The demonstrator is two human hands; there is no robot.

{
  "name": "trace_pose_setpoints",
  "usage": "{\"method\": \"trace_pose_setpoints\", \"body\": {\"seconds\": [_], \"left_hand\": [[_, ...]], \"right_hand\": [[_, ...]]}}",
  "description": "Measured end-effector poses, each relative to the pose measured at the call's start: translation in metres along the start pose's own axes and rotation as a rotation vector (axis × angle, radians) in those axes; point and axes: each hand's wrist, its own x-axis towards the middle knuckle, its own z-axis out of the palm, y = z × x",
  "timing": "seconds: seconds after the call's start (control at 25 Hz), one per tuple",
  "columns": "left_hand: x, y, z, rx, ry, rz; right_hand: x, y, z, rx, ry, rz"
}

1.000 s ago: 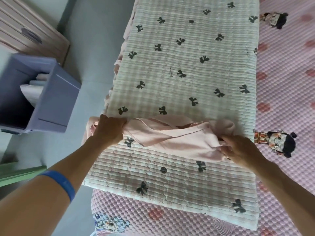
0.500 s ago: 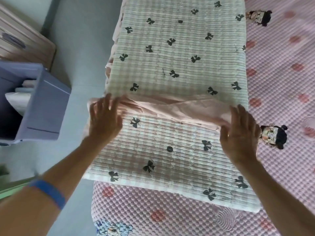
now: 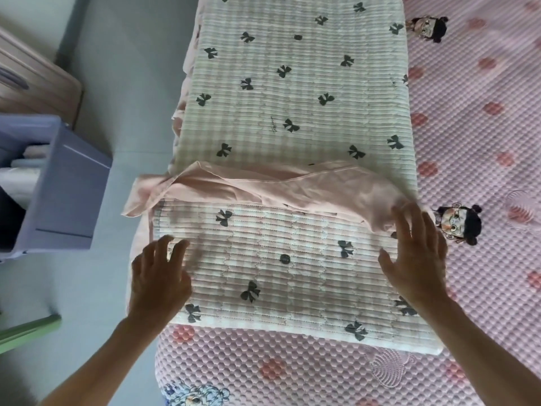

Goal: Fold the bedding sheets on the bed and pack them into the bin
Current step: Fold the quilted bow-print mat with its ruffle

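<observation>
A cream quilted sheet with dark bow prints [image 3: 295, 106] lies lengthwise along the bed's left side. Its near end is folded over, with the pink frilled border [image 3: 263, 187] bunched across the fold line. My left hand [image 3: 159, 276] hovers or rests with spread fingers at the left edge of the folded flap. At the flap's right edge my right hand [image 3: 415, 256] lies flat with straight fingers, the fingertips touching the pink frill. The purple bin [image 3: 67, 189] stands on the floor to the left, with folded pale bedding inside.
The bed wears a pink bubble-textured cover [image 3: 474, 142] with cartoon figures. A wooden cabinet [image 3: 32, 83] stands behind the bin on the grey floor [image 3: 123, 68]. A green edge [image 3: 26, 332] shows at the lower left.
Both hands let go of the pink frill, opened flat, and slid back toward me over the folded flap. The near end of the sheet now lies folded over.
</observation>
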Motion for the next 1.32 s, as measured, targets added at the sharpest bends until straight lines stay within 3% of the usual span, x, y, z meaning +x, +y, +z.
{"method": "trace_pose_setpoints", "body": {"seconds": [0.12,0.28,0.4,0.52,0.68,0.76,0.84,0.92,0.96,1.08,1.2,1.24,1.32], "left_hand": [[0.083,0.037,-0.023,0.048,0.014,0.159],[0.165,0.047,-0.028,0.108,-0.309,-0.004],[0.158,0.045,-0.034,-0.045,-0.386,0.045],[0.165,0.038,-0.061,-0.195,-0.463,0.02],[0.229,0.034,-0.074,-0.164,-0.406,-0.025],[0.241,0.034,-0.061,0.005,-0.425,-0.082],[0.225,0.032,-0.046,0.175,-0.296,-0.103],[0.185,0.034,-0.028,0.077,-0.023,0.0],[0.159,0.035,-0.019,0.015,0.0,0.083],[0.115,0.033,0.013,0.044,-0.304,0.212],[0.143,0.031,0.029,0.047,-0.49,0.104],[0.144,0.035,0.025,0.042,-0.485,0.088],[0.123,0.043,0.015,-0.029,-0.246,0.164]], "right_hand": [[0.059,-0.009,-0.018,-0.129,-0.169,-0.102],[0.094,-0.011,-0.022,-0.093,-0.477,-0.067],[0.088,0.002,-0.037,0.297,-0.626,0.034],[0.099,0.009,-0.065,0.454,-0.479,0.104],[0.154,0.007,-0.068,0.263,-0.23,0.13],[0.168,-0.004,-0.058,0.002,-0.236,0.17],[0.157,-0.015,-0.042,-0.2,-0.159,0.137],[0.12,-0.028,-0.024,-0.135,0.015,0.01],[0.093,-0.034,-0.012,-0.079,0.047,-0.043],[0.033,-0.038,0.025,-0.011,-0.258,-0.027],[0.037,-0.031,0.046,-0.063,-0.406,0.014],[0.041,-0.032,0.045,-0.079,-0.424,0.004],[0.036,-0.03,0.034,-0.062,-0.363,-0.041]]}}
